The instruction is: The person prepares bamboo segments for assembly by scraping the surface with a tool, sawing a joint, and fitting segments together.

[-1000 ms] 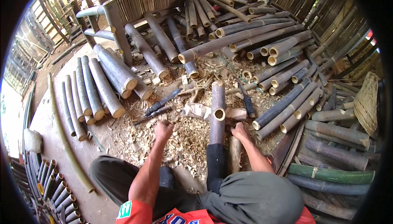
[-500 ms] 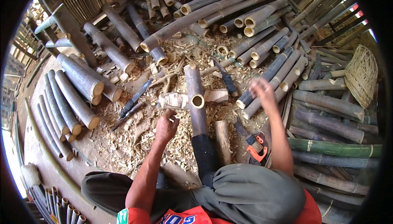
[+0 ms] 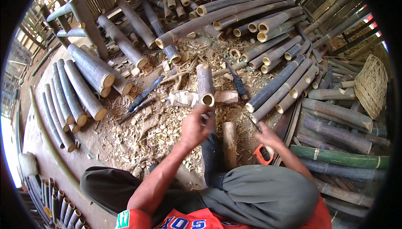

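Note:
In front of me a bamboo tube rests on a pale, rough wooden block, its open end facing me. My left hand is closed at the bamboo just below that opening, its fingers curled and slightly blurred. Below the hand, a black covering wraps a long piece. Off to the right, my right hand is closed round the handle of a knife, whose dark blade points up and left. Beside that hand lies an orange-handled saw, partly hidden.
Wood shavings cover the ground. Two dark-handled knives lie there, one left and one right. A short wooden stick lies near my knee. Bamboo poles are piled left, behind and right, with a fibre bundle.
My left hand has moved right and up, onto the bamboo. My right hand has come down from beside the poles and taken hold of the knife by the saw. The view has shifted slightly.

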Available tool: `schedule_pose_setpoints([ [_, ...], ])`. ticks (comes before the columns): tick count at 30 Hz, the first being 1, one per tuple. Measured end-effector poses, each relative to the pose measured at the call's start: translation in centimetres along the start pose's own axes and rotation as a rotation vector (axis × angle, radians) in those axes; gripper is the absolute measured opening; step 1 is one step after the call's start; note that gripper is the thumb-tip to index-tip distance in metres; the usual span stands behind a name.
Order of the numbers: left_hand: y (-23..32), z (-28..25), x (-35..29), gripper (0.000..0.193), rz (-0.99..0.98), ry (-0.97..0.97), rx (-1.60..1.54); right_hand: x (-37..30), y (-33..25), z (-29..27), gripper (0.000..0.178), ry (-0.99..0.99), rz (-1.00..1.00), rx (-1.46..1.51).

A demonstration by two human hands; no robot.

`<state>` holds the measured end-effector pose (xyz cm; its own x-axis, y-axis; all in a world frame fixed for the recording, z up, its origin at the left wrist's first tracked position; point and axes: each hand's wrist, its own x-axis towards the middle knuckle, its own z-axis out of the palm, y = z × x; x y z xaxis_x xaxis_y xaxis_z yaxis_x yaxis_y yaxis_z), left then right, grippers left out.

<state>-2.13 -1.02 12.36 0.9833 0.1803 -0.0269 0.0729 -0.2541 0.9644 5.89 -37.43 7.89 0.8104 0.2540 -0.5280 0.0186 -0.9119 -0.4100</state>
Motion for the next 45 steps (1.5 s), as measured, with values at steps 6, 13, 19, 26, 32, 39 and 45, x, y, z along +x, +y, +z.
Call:
schedule_pose_setpoints([
  [6, 10.5, 3.9, 1.3, 0.082, 0.563, -0.417, 0.286, 0.5, -9.2, -1.8, 0.04, -0.287, -0.242, 0.793],
  [13, 5.2, 7.9, 7.7, 0.095, 0.441, -0.903, 0.887, 7.3, -10.1, 7.6, 0.047, -0.209, 0.123, 0.338],
  [19, 1.1, 7.9, 12.7, 0.093, 0.141, -1.118, 0.67, 9.7, -11.3, 7.9, 0.054, -0.297, 0.278, 0.085],
  [26, 0.6, 5.4, 14.7, 0.087, 0.142, -0.558, 0.182, 15.8, -12.5, -1.8, 0.04, -0.398, -0.016, -0.174],
  [32, -1.6, 4.9, 14.2, 0.087, 0.095, 0.229, -0.088, 19.5, -26.9, -6.3, 0.008, -0.322, -0.812, -0.86],
  [39, -2.3, 9.1, 12.5, 0.112, 0.129, 0.372, 0.011, 21.0, -22.6, -5.2, 0.01, -0.243, -0.996, -1.058],
  [45, -0.6, 9.3, 8.4, 0.114, 0.012, -0.028, 0.012, 14.4, -17.5, -4.3, 0.042, -0.315, -0.867, -0.484],
])
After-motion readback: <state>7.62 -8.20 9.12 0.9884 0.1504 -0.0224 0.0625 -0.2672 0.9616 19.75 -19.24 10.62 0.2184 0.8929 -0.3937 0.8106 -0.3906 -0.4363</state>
